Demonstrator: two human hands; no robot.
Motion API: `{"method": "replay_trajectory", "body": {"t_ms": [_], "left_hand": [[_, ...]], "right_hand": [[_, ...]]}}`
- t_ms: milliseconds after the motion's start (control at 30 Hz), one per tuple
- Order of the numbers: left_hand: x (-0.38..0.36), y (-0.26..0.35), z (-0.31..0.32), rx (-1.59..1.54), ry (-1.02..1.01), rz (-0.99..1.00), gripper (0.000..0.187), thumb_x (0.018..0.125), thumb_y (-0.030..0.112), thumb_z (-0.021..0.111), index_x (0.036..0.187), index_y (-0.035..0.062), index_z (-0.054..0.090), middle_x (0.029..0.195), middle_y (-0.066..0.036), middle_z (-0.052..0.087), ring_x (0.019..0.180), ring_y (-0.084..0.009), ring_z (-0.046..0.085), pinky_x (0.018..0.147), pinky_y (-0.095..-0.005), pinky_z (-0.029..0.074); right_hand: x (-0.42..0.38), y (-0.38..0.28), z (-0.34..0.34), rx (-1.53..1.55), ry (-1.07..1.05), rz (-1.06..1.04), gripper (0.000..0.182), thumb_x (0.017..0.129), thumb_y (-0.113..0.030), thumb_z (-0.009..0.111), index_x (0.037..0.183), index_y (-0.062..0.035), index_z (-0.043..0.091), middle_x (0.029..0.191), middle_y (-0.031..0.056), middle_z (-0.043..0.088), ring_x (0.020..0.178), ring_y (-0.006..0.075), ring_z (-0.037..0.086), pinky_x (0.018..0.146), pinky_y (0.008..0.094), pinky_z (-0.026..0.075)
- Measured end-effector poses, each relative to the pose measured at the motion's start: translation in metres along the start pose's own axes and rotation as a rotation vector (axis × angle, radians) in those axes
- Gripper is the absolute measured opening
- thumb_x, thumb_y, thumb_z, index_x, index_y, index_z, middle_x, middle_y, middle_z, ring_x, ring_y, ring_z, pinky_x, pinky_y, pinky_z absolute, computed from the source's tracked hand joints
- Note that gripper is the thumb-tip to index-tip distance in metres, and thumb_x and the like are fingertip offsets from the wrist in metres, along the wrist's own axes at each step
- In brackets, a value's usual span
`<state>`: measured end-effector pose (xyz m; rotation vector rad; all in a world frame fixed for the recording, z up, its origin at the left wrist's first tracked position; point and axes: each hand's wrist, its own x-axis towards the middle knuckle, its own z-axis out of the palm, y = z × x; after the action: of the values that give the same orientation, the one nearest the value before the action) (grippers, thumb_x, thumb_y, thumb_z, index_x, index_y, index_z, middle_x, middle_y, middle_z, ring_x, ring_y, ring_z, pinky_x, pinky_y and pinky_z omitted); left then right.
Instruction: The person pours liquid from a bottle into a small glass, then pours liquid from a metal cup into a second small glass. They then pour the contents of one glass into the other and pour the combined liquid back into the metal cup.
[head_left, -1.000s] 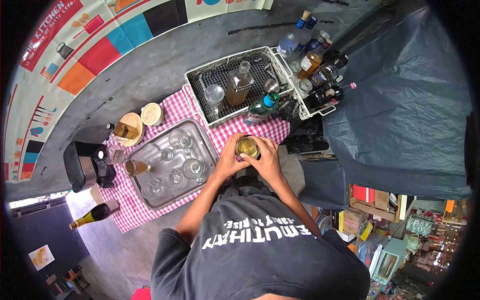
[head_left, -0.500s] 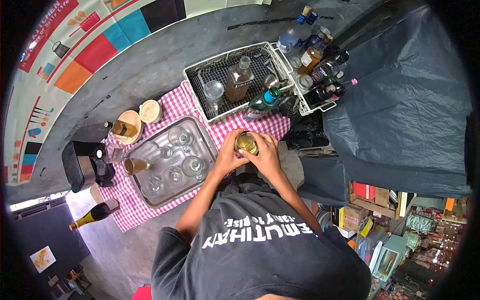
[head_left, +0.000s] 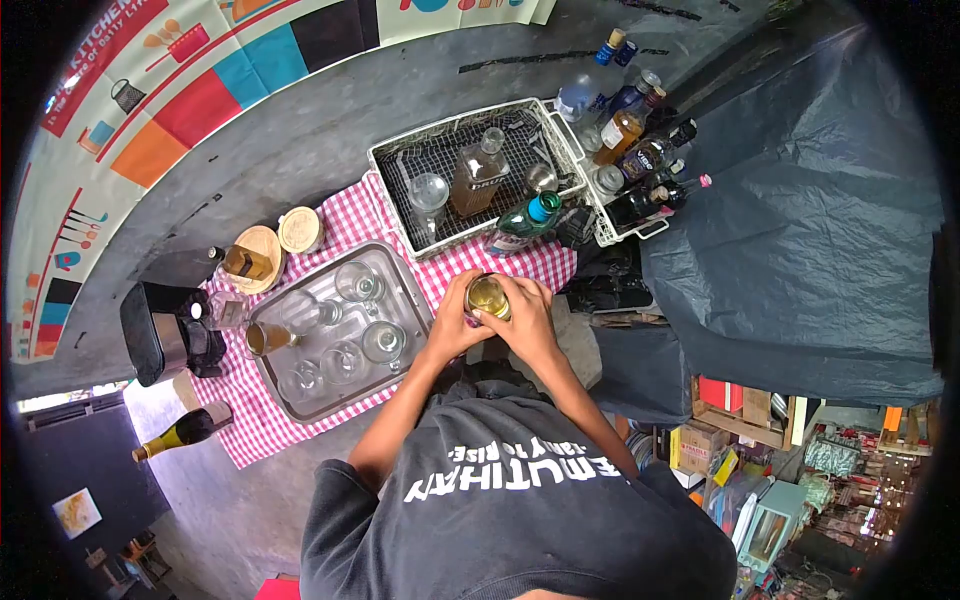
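Both hands wrapped around a glass of yellow liquid at the centre of the frame, just above the chest of a dark grey hooded top. Left hand cupping the glass from the left, grip pressed against its side with the thumb near the rim. Right hand cupping it from the right, grip curled round the wall, fingertips lying over the near edge. Glass upright, seen from above, held over the edge of a red checked cloth spread on the grey desk.

Left of the hands, a metal tray on the cloth, carrying several clear glasses; one stemmed glass with amber liquid at its left edge. Further left, a black machine and a dark bottle lying on its side at lower left. Above the tray, a round wooden board with a small bottle on it, and a round lid just beside.

Above the hands, a white wire basket holding a square brown bottle and an upturned glass. Green bottle with a blue cap leaning at the basket's lower edge. To the upper right, a cluster of bottles in a second basket. Dark tarpaulin filling the right side.
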<state>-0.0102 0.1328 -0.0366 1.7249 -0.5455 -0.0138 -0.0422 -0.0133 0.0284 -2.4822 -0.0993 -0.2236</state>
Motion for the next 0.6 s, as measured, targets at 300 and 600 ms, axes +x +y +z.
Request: {"method": "replay_trajectory", "body": {"t_ms": [300,600], "left_hand": [[-0.0013,-0.0034,-0.0019,-0.004,-0.014,-0.003,0.087,0.061,0.018,0.083,0.135,-0.0003,0.041,0.128,-0.019,0.049,0.120,-0.0349,0.052,0.101,-0.0405,0.042],[-0.0044,-0.0061,-0.0023,-0.014,0.041,-0.019,0.089,0.062,0.020,0.085,0.136,0.0000,0.040,0.131,-0.020,0.049,0.122,-0.0353,0.051,0.102,-0.0419,0.041]], "right_hand": [[0.0032,-0.0051,-0.0026,-0.019,-0.065,0.029,0.054,0.073,-0.030,0.078,0.118,-0.0075,0.059,0.106,0.0124,0.067,0.108,0.0290,0.056,0.097,0.0434,0.033],[0.0089,-0.0101,-0.0015,-0.055,-0.095,0.028,0.055,0.074,-0.031,0.078,0.119,-0.0059,0.060,0.107,0.0128,0.067,0.108,0.0292,0.057,0.098,0.0440,0.033]]}}
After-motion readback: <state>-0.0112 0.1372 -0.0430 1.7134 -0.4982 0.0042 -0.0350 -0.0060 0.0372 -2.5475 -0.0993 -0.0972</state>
